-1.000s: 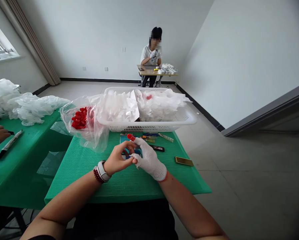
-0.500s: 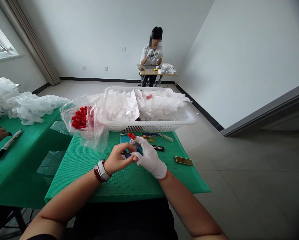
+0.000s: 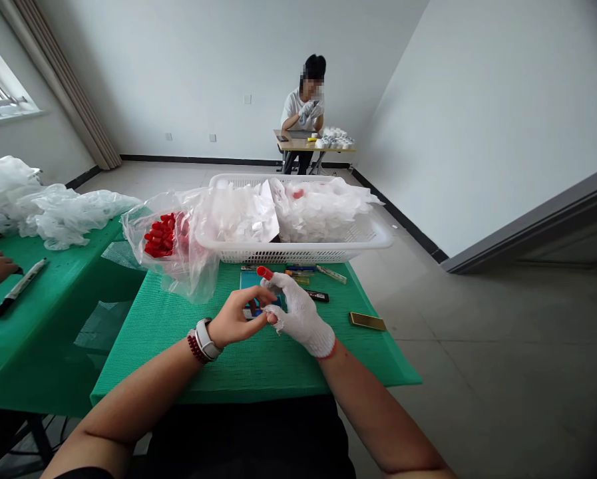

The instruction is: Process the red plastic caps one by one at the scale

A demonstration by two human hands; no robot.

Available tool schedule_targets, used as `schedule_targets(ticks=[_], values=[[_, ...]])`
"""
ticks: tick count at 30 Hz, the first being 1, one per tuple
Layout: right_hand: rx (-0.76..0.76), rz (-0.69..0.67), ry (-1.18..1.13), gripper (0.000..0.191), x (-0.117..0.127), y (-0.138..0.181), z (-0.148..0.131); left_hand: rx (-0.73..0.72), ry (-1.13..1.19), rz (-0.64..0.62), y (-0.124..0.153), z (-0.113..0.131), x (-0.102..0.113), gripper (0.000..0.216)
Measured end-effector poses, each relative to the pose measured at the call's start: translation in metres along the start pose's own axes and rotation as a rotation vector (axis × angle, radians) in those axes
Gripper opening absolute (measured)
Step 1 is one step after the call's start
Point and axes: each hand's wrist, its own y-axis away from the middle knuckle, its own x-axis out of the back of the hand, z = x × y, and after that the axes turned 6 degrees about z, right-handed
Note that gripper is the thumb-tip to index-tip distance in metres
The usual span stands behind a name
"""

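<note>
Cap, red, sits at tip of gloved right fingers.

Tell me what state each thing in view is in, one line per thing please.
Left hand, bare, fingers curled; grip unclear
Right hand, gloved, fingers bent, thumb tip bare
Red tube-shaped piece, at a gloved fingertip
Clear bag, crumpled, with red pieces inside
White basket, open-topped, heaped with white plastic
Marker, lying flat; capped or not unclear
Gold-coloured block, lying flat
Curtain, hanging in folds
</note>
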Motion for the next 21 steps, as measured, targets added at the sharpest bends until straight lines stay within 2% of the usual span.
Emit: schedule_targets(ticks=[5,9,12,15,17,21], values=[[0.020,0.053,-0.003,0.069,0.000,0.001,0.005,-0.078,-0.064,0.014,-0.001,0.000,0.002,0.016],[-0.019,0.053,-0.003,0.064,0.000,0.001,0.005,-0.055,-0.057,0.035,-0.001,-0.002,0.000,0.016],[-0.035,0.078,-0.028,0.062,-0.001,0.000,0.006,-0.081,-0.027,0.111,-0.001,0.000,0.000,0.016],[-0.073,0.121,-0.037,0.068,0.000,-0.002,0.011,-0.177,-0.069,0.163,-0.001,0.002,0.002,0.013],[-0.090,0.157,-0.026,0.075,0.000,-0.002,0.014,-0.217,-0.113,0.153,-0.001,0.002,0.005,0.010],[-0.038,0.198,0.034,0.076,0.001,-0.002,0.015,-0.231,-0.156,0.120,0.000,0.000,0.005,0.020]])
